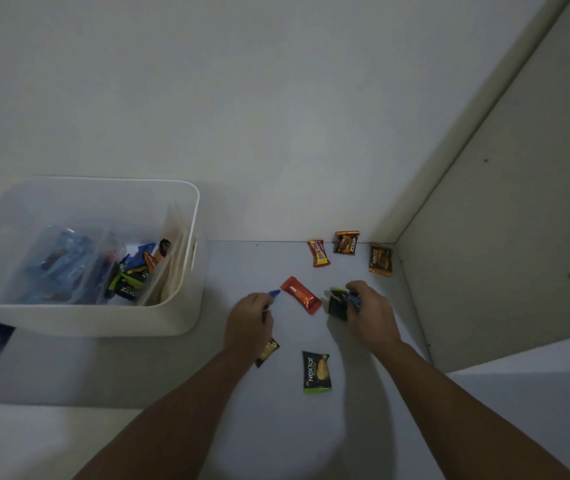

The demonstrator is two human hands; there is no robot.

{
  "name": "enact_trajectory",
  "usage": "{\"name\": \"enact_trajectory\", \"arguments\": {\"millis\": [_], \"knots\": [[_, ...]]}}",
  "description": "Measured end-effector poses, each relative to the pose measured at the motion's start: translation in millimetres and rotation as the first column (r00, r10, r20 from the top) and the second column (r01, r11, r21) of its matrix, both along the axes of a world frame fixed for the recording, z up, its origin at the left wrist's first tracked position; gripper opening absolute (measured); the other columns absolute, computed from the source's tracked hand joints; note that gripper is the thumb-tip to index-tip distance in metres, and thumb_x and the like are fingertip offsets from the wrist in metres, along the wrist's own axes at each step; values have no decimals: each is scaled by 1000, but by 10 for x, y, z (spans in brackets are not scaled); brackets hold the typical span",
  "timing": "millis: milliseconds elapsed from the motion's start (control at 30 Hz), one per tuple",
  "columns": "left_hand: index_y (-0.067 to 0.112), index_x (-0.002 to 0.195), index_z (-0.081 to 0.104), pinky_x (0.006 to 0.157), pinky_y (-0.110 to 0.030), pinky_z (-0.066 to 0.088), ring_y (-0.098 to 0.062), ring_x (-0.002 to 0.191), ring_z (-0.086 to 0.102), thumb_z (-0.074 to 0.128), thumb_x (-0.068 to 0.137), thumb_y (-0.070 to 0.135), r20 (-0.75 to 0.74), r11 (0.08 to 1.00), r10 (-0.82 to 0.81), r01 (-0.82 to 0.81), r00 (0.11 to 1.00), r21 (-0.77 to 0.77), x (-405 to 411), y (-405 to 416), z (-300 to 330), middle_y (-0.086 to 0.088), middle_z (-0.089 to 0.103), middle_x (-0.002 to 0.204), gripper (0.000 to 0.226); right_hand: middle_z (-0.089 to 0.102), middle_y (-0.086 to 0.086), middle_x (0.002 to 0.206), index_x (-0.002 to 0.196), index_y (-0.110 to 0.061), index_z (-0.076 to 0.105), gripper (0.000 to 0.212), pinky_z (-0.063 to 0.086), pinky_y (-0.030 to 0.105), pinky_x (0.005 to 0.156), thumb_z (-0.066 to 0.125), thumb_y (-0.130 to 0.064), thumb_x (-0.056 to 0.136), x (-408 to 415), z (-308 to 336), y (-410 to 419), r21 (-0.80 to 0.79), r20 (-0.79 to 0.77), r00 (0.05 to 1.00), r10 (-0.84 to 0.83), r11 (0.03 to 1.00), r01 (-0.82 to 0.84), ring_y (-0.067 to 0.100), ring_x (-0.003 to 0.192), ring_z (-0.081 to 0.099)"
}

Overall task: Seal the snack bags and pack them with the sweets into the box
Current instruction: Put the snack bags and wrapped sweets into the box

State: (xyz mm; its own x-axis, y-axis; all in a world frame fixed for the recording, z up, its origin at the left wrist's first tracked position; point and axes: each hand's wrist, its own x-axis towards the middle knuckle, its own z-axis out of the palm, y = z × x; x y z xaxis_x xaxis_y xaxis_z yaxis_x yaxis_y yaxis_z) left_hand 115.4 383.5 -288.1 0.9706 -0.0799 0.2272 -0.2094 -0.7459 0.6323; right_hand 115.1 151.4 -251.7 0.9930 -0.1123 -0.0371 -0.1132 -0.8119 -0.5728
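Red sweet [301, 294] lies on the worktop [363, 427] between our hands at centre frame, long axis slanting upper left to lower right; left hand [249, 318] pinches a blue wrapper [274, 292], right hand [368, 311] grips dark packets [338, 304], box [179, 320] at left

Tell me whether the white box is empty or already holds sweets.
Not empty. The white box already holds sweets and clear snack bags on its floor, well below the rim.
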Motion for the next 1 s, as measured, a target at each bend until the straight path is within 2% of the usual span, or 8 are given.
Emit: {"name": "enact_trajectory", "arguments": {"millis": [67,200,300,400,500,633,800,1000], "knots": [[0,86,68,62,-30,55,-25,66,64,66,72,-9,46,1000,-3,4,999,-29,-20,19,94,-13,70,79,17,66,16,114,123,-13,56,33,56,42,84,56,-4,91,17,89,21,-11,1,1000,-29,1000,29,30,102,62],[3,85,69,60,-23,46,-23,64,62,65,75,-6,40,994,36,-32,999,-100,-69,34,304,-11,69,77,14,67,12,104,114,-14,60,22,56,37,73,58,-12,92,22,166,49,-61,2,999,-49,997,49,26,91,62],[4,87,68,60,-23,42,-18,66,57,63,79,-2,1,993,48,-48,999,-111,-107,49,387,-9,68,79,11,63,8,101,108,-15,62,22,51,35,73,65,-19,86,-18,87,76,-182,-105,994,32,982,-51,25,92,60],[5,89,68,59,-25,45,-19,67,58,62,79,1,-17,995,35,-37,999,-94,-174,70,336,-8,69,81,12,59,6,113,114,-16,61,43,52,38,80,73,-14,73,-65,-79,144,-319,-216,975,52,940,-121,28,102,57],[5,87,69,60,-29,50,-24,67,62,64,76,2,-18,996,22,-23,1000,-85,-250,99,229,-10,70,80,13,55,9,121,122,-17,54,41,49,39,86,65,-19,82,-117,-202,225,-381,-215,977,11,920,-94,28,108,54],[7,86,68,60,-38,55,-26,68,63,63,76,3,-36,998,10,-13,999,-65,-344,113,173,-9,70,80,13,45,10,129,129,-21,45,46,49,41,91,63,-26,87,-228,-296,247,-335,-244,970,0,938,-84,28,114,49],[8,90,68,67,-39,53,-27,78,64,63,77,3,-109,997,18,-26,994,-73,-398,161,261,-9,70,88,15,43,11,121,123,-18,41,70,53,41,86,80,-7,66,-344,-227,278,-281,-349,937,12,953,-117,33,104,55],[14,93,66,73,-33,54,-19,80,63,65,80,7,-72,994,13,-21,997,-103,-263,325,764,-4,70,92,16,61,11,113,112,-17,57,27,54,37,83,67,-19,86,-25,384,609,5,-159,987,10,1000,-9,24,97,60]]}}
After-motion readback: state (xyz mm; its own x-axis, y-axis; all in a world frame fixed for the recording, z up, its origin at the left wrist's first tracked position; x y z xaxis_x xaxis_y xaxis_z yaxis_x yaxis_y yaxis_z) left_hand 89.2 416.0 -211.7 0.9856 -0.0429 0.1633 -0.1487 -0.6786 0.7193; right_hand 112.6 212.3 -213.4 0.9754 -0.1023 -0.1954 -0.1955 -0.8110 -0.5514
